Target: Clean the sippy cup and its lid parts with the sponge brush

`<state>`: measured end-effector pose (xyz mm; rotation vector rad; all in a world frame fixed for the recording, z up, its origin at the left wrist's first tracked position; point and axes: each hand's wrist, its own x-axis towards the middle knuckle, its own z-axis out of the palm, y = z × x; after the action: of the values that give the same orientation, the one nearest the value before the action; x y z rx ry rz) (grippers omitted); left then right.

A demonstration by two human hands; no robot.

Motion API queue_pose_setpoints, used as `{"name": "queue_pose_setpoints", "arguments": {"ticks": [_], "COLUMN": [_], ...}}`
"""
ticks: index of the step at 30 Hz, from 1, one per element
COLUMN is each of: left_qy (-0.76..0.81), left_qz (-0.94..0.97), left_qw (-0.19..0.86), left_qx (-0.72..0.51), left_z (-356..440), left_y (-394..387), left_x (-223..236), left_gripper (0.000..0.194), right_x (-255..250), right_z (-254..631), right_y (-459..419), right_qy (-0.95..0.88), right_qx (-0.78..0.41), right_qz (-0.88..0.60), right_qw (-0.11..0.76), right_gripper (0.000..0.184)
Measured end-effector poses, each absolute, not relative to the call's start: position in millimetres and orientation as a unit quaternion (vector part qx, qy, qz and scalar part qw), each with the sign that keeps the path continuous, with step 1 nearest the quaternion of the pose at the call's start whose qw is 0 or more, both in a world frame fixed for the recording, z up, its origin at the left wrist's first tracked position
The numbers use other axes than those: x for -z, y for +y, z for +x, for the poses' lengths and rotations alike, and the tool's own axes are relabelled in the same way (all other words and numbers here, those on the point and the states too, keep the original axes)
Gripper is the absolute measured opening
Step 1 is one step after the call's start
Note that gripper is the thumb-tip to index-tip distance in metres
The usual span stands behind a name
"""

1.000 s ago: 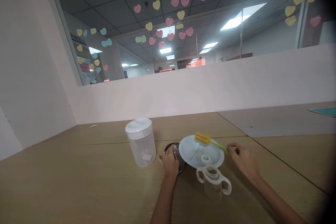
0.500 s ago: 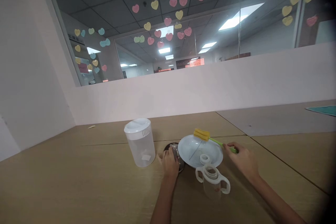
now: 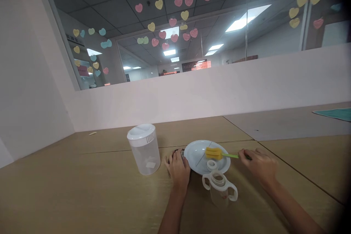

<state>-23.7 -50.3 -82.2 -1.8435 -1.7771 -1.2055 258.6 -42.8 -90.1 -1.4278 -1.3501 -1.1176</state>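
Observation:
My right hand [image 3: 259, 164] grips the green handle of a bottle brush [image 3: 214, 153] with a yellow sponge head. That head is over a white plate [image 3: 193, 150], which also bears a white ring [image 3: 211, 165] and a thin, straw-like stick [image 3: 201, 158]. To the plate's left, my left hand [image 3: 178, 168] is curled over a shiny round metal object [image 3: 182, 153], mostly hidden under the fingers; whether it is a lid or a dish I cannot tell. In front of the plate stands a clear cup [image 3: 219, 192] with two white handles, its top uncovered.
A translucent pitcher [image 3: 145, 155] with a white lid stands left of my left hand. A teal cloth [image 3: 334, 113] lies at the far right. Behind the wooden table [image 3: 82, 186] rises a low white wall [image 3: 153, 100] with a window bearing heart-shaped notes.
The brush head has come down from the plate's far rim to over its middle, turning more level. My left hand has shifted over the metal object, covering more of it. The view has moved slightly.

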Motion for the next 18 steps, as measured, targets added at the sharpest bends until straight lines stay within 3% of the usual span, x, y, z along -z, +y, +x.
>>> {"name": "queue_pose_setpoints", "arguments": {"ticks": [10, 18], "left_qy": [-0.576, -0.518], "left_qz": [-0.678, -0.745], "left_qw": [0.134, 0.078], "left_qx": [0.437, 0.412], "left_z": [-16.4, -12.1], "left_y": [-53.3, -56.0], "left_x": [83.5, 85.9], "left_gripper": [0.021, 0.019], "right_x": [87.5, 91.0], "right_z": [237.2, 232.4], "right_y": [-48.5, -44.0], "right_qy": [-0.581, -0.582], "right_qx": [0.498, 0.451], "right_qz": [-0.525, -0.521], "right_qw": [0.373, 0.432], "right_gripper": [0.038, 0.038]}}
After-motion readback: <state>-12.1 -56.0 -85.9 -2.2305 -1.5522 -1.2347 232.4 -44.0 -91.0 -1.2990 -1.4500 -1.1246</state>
